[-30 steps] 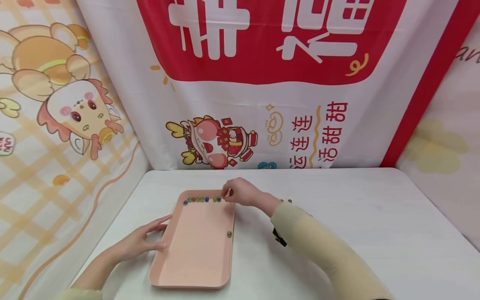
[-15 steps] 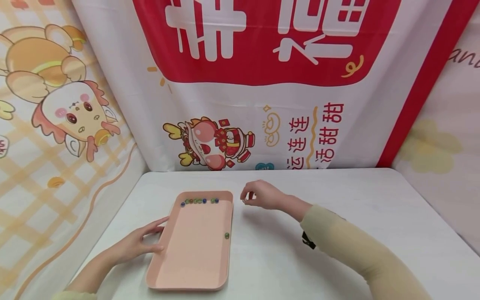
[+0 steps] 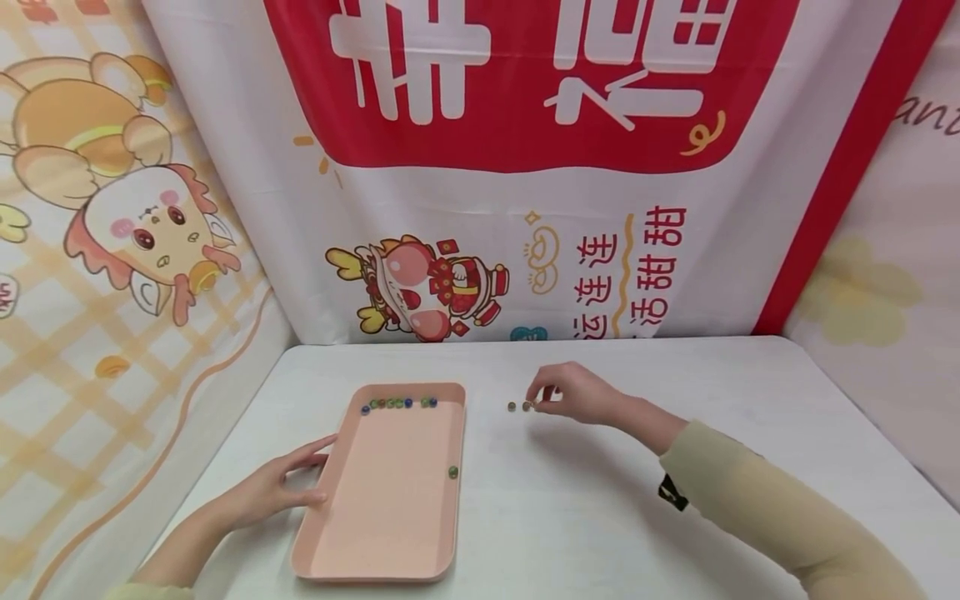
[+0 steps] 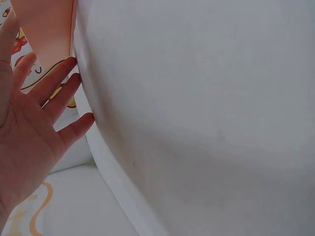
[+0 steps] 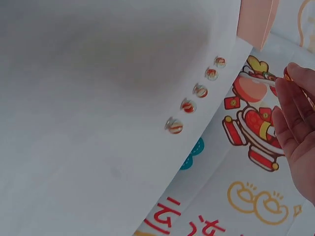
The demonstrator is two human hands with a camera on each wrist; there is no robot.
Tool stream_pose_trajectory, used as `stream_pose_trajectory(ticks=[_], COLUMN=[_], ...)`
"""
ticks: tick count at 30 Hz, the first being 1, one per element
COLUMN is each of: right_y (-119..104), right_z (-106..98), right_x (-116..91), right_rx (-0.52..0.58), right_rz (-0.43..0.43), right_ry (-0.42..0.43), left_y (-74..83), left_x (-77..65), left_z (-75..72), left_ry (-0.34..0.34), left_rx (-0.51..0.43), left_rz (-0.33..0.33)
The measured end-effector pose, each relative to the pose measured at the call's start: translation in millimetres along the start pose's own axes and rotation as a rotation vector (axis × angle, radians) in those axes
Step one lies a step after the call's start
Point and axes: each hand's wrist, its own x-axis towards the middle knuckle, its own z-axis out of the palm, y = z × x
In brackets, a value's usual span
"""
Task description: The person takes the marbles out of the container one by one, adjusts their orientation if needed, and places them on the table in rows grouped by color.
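My right hand (image 3: 576, 393) hovers over the table, pinching a small red marble (image 5: 287, 73) between thumb and fingertips in the right wrist view. Below it lies a row of several clear marbles with red-orange swirls (image 5: 188, 105); in the head view, my hand hides part of this row, leaving a marble (image 3: 512, 407) in sight. My left hand (image 3: 266, 490) touches the left rim of the pink tray (image 3: 378, 517), fingers spread. Blue and green marbles, with one brownish, line the tray's far end, including a blue marble (image 3: 408, 403). One green marble (image 3: 453, 472) lies by its right wall.
The white table (image 3: 637, 517) extends to the right of the tray. A printed banner (image 3: 480, 200) hangs behind its far edge. Patterned cloth walls (image 3: 127, 350) stand at left and right.
My right hand has moved right, from the tray's far right corner to over the marble row on the table. My left hand stays at the tray; the tray's marbles keep their places.
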Motion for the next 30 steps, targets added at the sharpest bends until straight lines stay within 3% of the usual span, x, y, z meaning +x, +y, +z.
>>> stream_pose_trajectory(ticks=[9,16,30], right_y=[20,42,82], right_z=[-15,-24,-32], right_x=[-32,-49,-64], right_rx=[0.031,0.005,0.054], right_rz=[0.069,0.133,0.28], right_ry=[0.062,0.129,0.181], left_y=[2.4,3.5,2.5], left_x=[-1.0,-1.0,-0.3], left_z=[-2.6,-3.6,-4.2], left_ry=[-0.013,-0.016,-0.022], left_rx=[-0.04,-0.029,-0.032], left_rz=[0.044,0.02,0.02])
